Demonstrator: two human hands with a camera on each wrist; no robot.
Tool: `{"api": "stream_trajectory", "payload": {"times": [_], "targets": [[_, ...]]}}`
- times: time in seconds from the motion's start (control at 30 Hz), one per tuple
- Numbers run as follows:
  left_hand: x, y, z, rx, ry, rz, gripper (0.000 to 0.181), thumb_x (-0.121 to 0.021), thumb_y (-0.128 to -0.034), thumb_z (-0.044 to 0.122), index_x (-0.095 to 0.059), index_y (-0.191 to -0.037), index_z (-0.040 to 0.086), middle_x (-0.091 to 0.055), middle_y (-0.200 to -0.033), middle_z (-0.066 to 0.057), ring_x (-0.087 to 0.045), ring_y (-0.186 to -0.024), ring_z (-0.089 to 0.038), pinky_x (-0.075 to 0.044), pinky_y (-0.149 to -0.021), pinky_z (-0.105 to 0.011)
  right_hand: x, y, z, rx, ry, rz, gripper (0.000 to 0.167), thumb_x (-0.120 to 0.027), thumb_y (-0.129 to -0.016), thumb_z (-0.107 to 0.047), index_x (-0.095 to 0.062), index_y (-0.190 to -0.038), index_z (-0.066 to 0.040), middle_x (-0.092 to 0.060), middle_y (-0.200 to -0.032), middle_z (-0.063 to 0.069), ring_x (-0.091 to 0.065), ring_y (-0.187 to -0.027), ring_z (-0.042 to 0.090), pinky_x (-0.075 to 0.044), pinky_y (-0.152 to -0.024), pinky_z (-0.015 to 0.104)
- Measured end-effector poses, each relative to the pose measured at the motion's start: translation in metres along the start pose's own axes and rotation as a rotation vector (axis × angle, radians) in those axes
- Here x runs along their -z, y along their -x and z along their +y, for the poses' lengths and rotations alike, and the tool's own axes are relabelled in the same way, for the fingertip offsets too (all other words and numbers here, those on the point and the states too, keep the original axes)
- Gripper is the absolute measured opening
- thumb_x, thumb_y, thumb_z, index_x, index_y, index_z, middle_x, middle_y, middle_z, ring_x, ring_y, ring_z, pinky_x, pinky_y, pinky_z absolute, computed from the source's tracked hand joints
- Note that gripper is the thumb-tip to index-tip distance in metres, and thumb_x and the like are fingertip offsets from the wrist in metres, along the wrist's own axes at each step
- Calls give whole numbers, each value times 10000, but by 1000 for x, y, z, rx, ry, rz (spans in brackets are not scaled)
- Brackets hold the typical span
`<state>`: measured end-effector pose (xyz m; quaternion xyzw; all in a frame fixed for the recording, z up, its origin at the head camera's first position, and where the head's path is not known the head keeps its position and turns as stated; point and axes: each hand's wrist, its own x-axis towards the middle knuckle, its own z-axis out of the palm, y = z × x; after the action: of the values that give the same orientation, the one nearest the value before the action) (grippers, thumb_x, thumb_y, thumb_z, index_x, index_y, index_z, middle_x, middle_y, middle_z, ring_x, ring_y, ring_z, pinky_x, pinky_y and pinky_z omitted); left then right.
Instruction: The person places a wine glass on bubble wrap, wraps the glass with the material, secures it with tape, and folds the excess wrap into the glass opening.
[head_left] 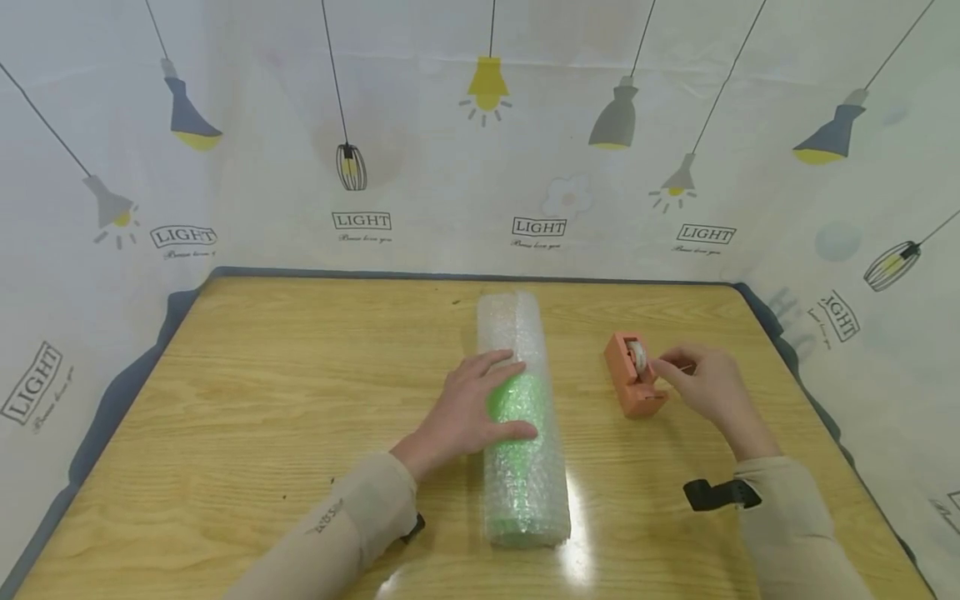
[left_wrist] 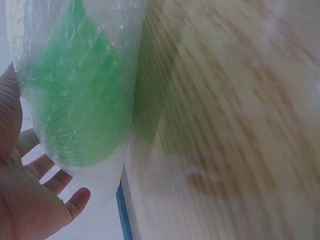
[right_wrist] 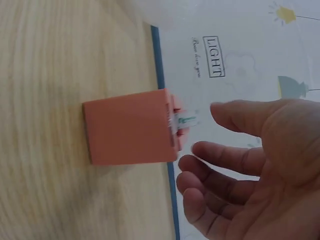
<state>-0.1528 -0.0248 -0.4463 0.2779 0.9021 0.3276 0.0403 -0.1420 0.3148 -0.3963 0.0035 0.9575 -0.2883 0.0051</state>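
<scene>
Spread fingers of my left hand (head_left: pixel 472 408) lie over the left side of a translucent bubble-wrap cylinder with green contents (head_left: pixel 523 496), about mid-length. My right hand (head_left: pixel 711 383) has loosely bent fingers beside a salmon-orange, block-shaped tape dispenser (head_left: pixel 640 403). Head view: thumb and forefinger appear at the white tape roll (head_left: pixel 637 356). Right wrist view: a gap separates them from the green-printed tape end (right_wrist: pixel 187 120). Left wrist view: the green contents taper at one end.

Clearance: the cylinder rests mid-table, its far end near the back edge of the wood-grain table (head_left: pixel 262 358); wood extends broadly leftward, and a narrower strip separates cylinder from dispenser.

Orientation: the cylinder's long axis runs away from me, far end slightly left; the dispenser's cutter end faces me.
</scene>
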Motion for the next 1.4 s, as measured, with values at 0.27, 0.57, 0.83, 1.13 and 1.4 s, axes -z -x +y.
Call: {"api": "stream_trajectory", "payload": {"times": [0.27,0.57,0.83,1.13,1.4], "targets": [[-2,-1,1,-5,11,4,932,-824,-801,597,-453,-1572,227,-331,-1668,-10,-273,-1538,-276,-224,-1241,-594,-8,0,14,-37,70,-185,537,-654,-1015,-433,-691,-1173,80,-695,-1135,256,-649,-985,376,-582,-750,480],[-1,0,4,11,5,-15,935,-808,-808,613,-436,-1580,239,-315,-1675,-2,-252,-1547,-275,-201,-1250,-592,-14,4,9,-40,77,-137,451,-695,-997,-351,-724,-1134,78,-696,-1138,268,-640,-980,383,-567,-745,488],[-2,-1,5,16,-1,-21,933,-799,-814,621,-431,-1583,241,-307,-1677,-1,-243,-1549,-268,-203,-1254,-575,-22,7,0,-32,79,-57,364,-738,-958,-279,-737,-1039,75,-684,-1057,261,-595,-875,327,-477,-618,339],[-3,-1,7,14,-1,-15,934,-803,-813,614,-434,-1581,232,-310,-1676,-4,-243,-1549,-266,-196,-1258,-566,-37,13,-13,6,184,86,261,-749,-932,-172,-692,-815,55,-586,-1080,337,-538,-974,454,-490,-781,543],[-3,-1,6,2,2,-10,928,-801,-817,611,-441,-1576,219,-320,-1669,-12,-254,-1543,-274,-208,-1253,-574,-36,8,-7,-88,13,42,255,-736,-930,-161,-703,-898,89,-556,-1159,331,-506,-966,400,-473,-680,409]]}}
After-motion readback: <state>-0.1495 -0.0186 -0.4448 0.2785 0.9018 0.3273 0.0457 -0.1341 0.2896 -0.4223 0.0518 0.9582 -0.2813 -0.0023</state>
